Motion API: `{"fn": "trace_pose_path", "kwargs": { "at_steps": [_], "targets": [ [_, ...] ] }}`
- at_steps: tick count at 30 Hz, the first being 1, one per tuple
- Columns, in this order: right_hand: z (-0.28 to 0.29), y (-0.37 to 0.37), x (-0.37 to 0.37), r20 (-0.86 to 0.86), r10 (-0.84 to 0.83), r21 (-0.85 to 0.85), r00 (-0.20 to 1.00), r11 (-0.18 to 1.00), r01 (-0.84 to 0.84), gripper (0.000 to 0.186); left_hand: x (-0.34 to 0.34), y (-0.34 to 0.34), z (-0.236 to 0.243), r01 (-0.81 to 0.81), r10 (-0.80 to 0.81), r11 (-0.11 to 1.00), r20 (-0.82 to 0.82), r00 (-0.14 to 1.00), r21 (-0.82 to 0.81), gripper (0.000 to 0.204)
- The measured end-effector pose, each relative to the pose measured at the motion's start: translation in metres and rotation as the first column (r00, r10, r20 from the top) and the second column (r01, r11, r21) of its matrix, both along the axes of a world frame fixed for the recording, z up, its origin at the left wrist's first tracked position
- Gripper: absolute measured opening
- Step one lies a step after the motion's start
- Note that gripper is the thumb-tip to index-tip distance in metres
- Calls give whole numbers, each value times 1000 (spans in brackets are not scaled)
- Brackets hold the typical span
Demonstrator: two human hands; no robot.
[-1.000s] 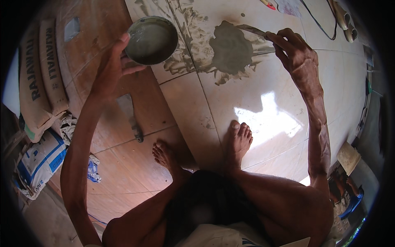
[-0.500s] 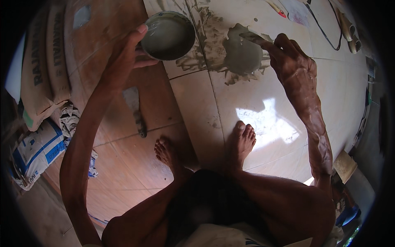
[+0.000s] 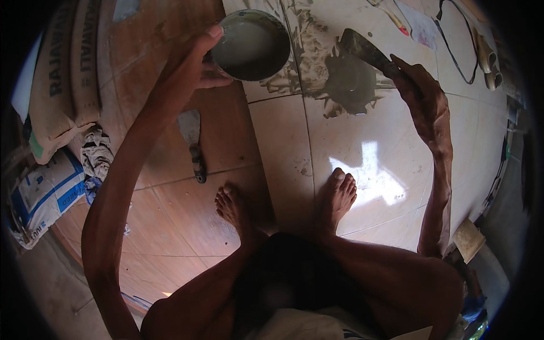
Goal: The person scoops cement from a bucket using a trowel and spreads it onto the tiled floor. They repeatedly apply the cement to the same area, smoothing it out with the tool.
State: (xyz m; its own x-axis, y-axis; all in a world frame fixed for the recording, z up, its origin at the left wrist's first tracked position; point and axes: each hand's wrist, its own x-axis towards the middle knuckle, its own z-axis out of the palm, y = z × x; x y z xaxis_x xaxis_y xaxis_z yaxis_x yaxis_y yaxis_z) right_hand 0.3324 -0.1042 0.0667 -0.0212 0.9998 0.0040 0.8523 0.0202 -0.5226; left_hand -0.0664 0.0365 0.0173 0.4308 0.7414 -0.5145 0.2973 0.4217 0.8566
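My left hand [image 3: 198, 59] grips a round, dark bowl [image 3: 249, 73] by its left side, thumb on the rim. Greyish wet residue coats the inside of the bowl. In my right hand [image 3: 422, 99] is a putty knife [image 3: 365, 50], its wide blade smeared grey and pointing up and left. That blade hangs over the upper right edge of a puddle of wet grey paste [image 3: 351, 82] on the pale tiles. Smeared paste spreads between the puddle and the bowl. A second scraper [image 3: 190, 130] lies on the brown tiles below my left hand.
Filled sacks [image 3: 59, 85] stand at the left, with a blue-and-white bag [image 3: 48, 190] and a crumpled cloth [image 3: 96, 156] nearby. A brush [image 3: 391, 17], a black cord [image 3: 462, 71] and sandals [image 3: 487, 62] lie at the upper right. My bare feet [image 3: 338, 198] stand on the tiles.
The putty knife has turned in my right hand and its blade has moved up from the paste. The bowl and the whole scene sit slightly farther right in the picture.
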Motion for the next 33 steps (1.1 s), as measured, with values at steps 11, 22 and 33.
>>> {"fn": "trace_pose_path", "kwargs": {
  "at_steps": [11,22,33],
  "targets": [
    [-84,39,-20,-489,-23,105,872,991,85,35,-11,5,5,-80,79,996,13,997,45,82],
    [-95,29,-40,-467,-3,201,884,974,110,36,-20,1,0,-87,86,996,30,996,36,80],
    [-121,15,-25,-320,53,158,946,987,-2,37,-19,-5,5,-82,86,992,-43,995,92,81]
  ]
}}
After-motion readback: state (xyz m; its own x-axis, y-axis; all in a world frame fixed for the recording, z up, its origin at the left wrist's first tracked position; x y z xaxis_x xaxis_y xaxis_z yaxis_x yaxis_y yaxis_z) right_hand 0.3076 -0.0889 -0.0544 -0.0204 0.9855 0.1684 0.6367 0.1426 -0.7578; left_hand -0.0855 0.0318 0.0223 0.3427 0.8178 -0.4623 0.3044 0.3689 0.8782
